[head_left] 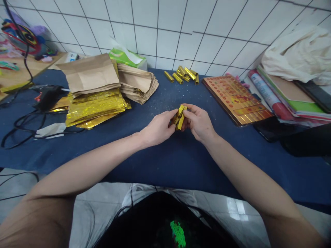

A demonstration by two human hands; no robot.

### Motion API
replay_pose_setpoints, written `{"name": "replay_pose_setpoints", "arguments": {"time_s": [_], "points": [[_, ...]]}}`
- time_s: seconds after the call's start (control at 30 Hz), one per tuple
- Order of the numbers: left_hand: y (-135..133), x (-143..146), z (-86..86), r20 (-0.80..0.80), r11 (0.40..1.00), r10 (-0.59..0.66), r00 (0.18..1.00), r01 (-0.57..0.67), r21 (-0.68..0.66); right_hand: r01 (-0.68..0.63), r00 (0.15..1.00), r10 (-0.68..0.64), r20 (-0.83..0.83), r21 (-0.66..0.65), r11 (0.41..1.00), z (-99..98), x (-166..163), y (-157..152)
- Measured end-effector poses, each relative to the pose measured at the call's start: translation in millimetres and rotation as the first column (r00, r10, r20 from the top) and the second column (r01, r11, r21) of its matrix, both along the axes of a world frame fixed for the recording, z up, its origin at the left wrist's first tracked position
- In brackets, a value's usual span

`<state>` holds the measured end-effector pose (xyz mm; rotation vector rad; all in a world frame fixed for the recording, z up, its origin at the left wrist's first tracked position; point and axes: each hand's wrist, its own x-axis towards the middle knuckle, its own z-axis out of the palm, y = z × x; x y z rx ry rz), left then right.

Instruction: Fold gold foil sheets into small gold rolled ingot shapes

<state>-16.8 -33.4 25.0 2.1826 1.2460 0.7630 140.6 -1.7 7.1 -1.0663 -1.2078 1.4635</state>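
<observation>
Between my two hands is a folded gold foil paper piece (180, 119), held above the blue tabletop. My left hand (160, 128) pinches its left side with thumb and fingers. On the other side, my right hand (198, 122) grips the right edge, fingertips curled behind it. The fingers hide part of the foil piece, so its full shape cannot be made out. Farther back, near the wall, several gold foil paper rolls (182, 74) lie in a loose heap.
Left of my hands lie gold foil sheets (98, 106), stacked brown paper (93, 74) and a black glue gun (49, 96) with its cable. A green tissue box (126, 58) stands behind. At right are a patterned orange box (238, 98) and piled books (292, 93). A tiled wall (170, 31) bounds the back.
</observation>
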Motion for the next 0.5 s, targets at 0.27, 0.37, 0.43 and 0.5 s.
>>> {"name": "replay_pose_setpoints", "arguments": {"time_s": [0.27,0.37,0.43,0.5], "points": [[-2.9,1.1,0.8,-0.052,0.999,-0.002,0.999,0.003,0.033,0.065,0.997,-0.067,0.041,0.062,0.996,0.2,-0.4,-0.9],[-3.8,1.6,1.3,-0.075,0.999,0.003,0.997,0.0,0.037,0.099,0.992,-0.106,0.066,0.101,0.99,0.9,-1.6,-2.8],[-4.5,1.9,1.6,-0.08,0.999,0.009,0.997,-0.005,0.047,0.12,0.989,-0.129,0.07,0.126,0.985,1.2,-2.1,-4.3],[-5.0,2.0,2.0,-0.084,0.998,0.012,0.996,-0.007,0.055,0.139,0.986,-0.151,0.071,0.152,0.979,1.3,-2.0,-5.5]]}}
